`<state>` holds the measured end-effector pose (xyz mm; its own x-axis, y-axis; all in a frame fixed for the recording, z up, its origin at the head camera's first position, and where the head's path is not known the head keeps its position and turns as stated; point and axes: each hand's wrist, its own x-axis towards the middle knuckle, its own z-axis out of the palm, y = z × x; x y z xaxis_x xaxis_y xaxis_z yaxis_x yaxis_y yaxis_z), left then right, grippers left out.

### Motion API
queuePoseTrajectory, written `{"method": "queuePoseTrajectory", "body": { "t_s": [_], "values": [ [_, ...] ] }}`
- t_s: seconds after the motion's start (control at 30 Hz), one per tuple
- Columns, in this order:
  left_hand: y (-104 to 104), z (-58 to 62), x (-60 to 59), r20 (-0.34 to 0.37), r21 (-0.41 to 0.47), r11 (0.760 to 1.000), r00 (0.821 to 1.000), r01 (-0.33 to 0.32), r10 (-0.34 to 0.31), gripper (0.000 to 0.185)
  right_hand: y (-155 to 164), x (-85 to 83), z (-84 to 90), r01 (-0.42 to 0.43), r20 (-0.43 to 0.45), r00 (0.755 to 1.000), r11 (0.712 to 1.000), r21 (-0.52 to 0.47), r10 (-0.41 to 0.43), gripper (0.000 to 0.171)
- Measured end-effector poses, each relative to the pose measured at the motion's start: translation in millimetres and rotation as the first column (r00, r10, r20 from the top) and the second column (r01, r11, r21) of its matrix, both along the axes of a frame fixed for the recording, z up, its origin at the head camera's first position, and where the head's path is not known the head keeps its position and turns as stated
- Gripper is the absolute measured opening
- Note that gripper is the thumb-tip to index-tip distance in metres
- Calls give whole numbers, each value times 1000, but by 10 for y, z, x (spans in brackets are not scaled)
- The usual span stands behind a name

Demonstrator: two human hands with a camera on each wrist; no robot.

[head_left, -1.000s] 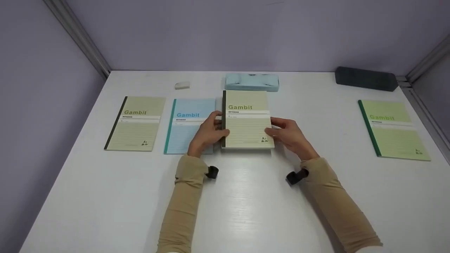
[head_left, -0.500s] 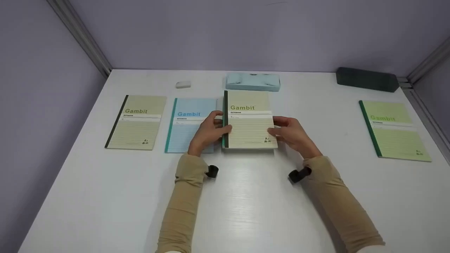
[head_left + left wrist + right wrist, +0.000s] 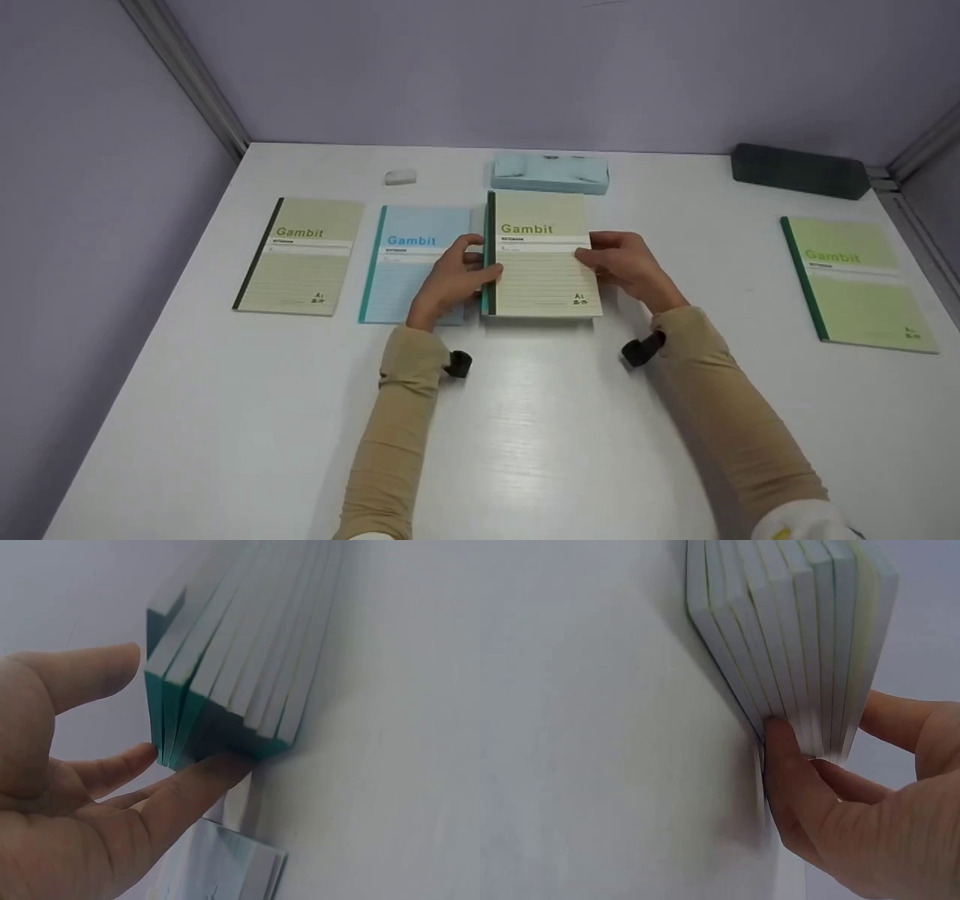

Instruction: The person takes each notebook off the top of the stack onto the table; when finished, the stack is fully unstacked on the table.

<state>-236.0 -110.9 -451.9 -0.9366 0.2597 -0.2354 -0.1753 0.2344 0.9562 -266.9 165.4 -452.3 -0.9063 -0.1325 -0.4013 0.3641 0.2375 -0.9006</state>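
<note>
Notebook stack (image 3: 541,255) held from both sides at table (image 3: 525,420) centre.

Left hand (image 3: 450,281) is set against the stack's spine edge, thumb on top, fingers (image 3: 187,787) nearly straight along the bottom notebooks; right hand (image 3: 630,264) is set against the open-page edge, thumb on the cover, fingers (image 3: 795,772) tucked under the lower notebooks. Several notebooks are seen stacked in the wrist views. Stack is placed just beside a blue notebook (image 3: 409,262), in front of a light-blue case (image 3: 550,172). Tan notebook (image 3: 300,255), green notebook (image 3: 859,283), eraser (image 3: 400,177) and dark case (image 3: 799,170) are laid well apart.
</note>
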Motion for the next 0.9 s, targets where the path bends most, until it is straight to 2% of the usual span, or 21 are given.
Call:
{"method": "queuePoseTrajectory", "body": {
  "t_s": [0.17, 0.4, 0.5, 0.77, 0.9],
  "values": [
    [2, 12, 1, -5, -8, 1000, 1000, -3, 3, 59, 27, -19, 43, 4, -16, 1000, 1000, 7, -4, 57],
    [10, 4, 0, -12, -39, 999, 1000, -6, 5, 60, 67, -9, 114, 78, -37, 996, 997, -18, -78, 56],
    [14, 4, 1, -5, -48, 999, 1000, -12, 12, 60, 110, -1, 144, 83, -49, 995, 996, -19, -84, 56],
    [1, 1, 7, -2, -39, 999, 1000, -22, 22, 60, 277, 36, 246, 23, -69, 997, 991, -128, -32, 76],
    [4, 0, 4, -2, -38, 999, 1000, -23, 23, 59, 353, 77, 325, 14, -84, 996, 981, -193, -30, 80]
  ]
}}
